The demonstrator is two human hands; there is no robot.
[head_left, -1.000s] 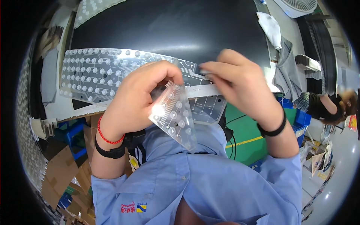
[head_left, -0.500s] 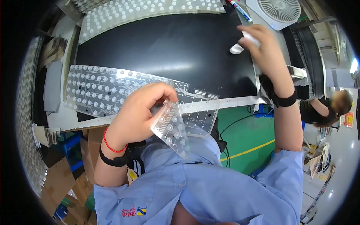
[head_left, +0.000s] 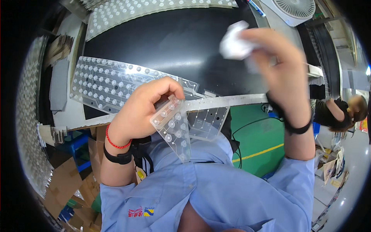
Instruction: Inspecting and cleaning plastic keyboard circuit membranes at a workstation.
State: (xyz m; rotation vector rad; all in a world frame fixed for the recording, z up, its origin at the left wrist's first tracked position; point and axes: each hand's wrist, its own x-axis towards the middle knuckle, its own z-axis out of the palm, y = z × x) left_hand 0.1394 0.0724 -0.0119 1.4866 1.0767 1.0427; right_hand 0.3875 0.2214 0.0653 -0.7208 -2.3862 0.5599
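Note:
My left hand (head_left: 143,106) is closed, pinching a clear keyboard membrane with rubber domes; its dome-covered flap (head_left: 172,127) hangs below the fingers, in front of my shirt. The wide part of a clear membrane sheet (head_left: 102,83), printed with fine traces, lies on the black work surface to the left. Its right end reaches past the front edge. Whether flap and sheet are one piece, I cannot tell. Above the mat at the right, my right hand (head_left: 284,63), blurred by motion, grips a crumpled white wipe (head_left: 234,43) between thumb and fingers.
Stacked dome sheets (head_left: 154,11) line the back of the black mat (head_left: 166,42). At the far right stand a white fan (head_left: 293,8) and a blue-and-white marker (head_left: 256,7). Cardboard boxes (head_left: 63,183) sit below left. Another person (head_left: 340,112) is off to the right.
My right hand has moved nearer and lifted the white wipe off the mat, where part of it rested before. My left hand keeps its pinch on the membrane, nearly still.

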